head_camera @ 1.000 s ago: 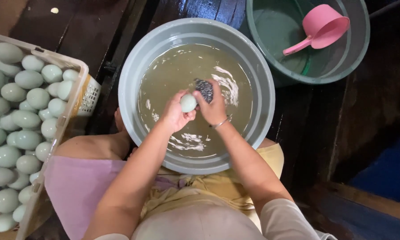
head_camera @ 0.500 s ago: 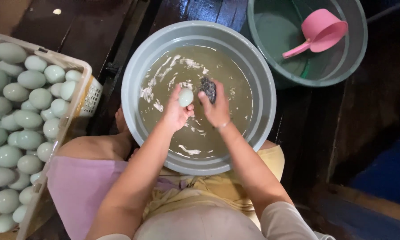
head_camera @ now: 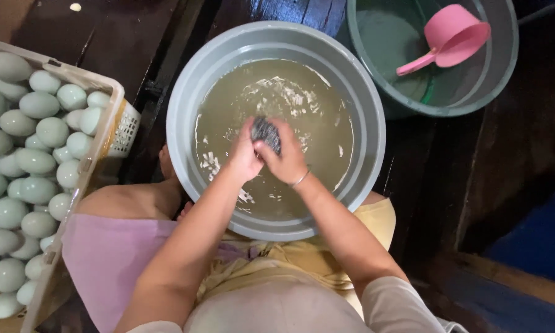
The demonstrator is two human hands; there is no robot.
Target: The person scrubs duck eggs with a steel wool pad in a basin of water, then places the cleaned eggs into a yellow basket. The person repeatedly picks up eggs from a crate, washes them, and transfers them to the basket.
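1. A dark scrubbing pad (head_camera: 266, 133) is being squeezed by the right hand (head_camera: 285, 161), with the fingers curled tight around it.
2. The left hand (head_camera: 243, 159) is being pressed close against the pad, fingers bent; what is being held inside it cannot be told.
3. The pad is probably soft, light and wet, so it is best being gripped around its middle.
4. Both hands are being held just over cloudy water in a big grey tub (head_camera: 185, 123).
5. Pale green eggs (head_camera: 37, 132), likely slippery and easy to crack, are being kept in a crate (head_camera: 98, 154) to the left.
6. A pink scoop (head_camera: 447, 40) is being kept in a green bucket (head_camera: 502, 61) farther away.
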